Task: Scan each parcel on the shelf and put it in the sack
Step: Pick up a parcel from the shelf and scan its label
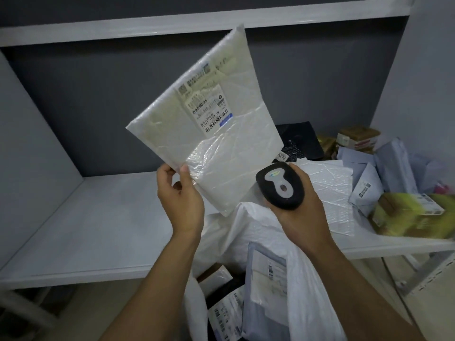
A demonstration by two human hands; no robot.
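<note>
Left hand (179, 193), thumb and fingers pinching the lower corner of a white padded parcel (221, 143); parcel raised and tilted in front of the shelf (98, 230), printed label (209, 107) facing the camera. Right hand (300, 210) wrapped round a black scanner (280, 185), just beside the parcel's lower right edge. White sack (302, 303) open beneath both hands at the shelf's front edge, bagged parcels (266, 274) showing inside. Unsorted parcels (366, 188) heaped on the shelf's right end.

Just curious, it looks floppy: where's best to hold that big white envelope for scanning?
Probably its lower corner, pinched from the left as the left hand does: the white envelope is flat and thin, and this leaves its label clear for the scanner.
</note>
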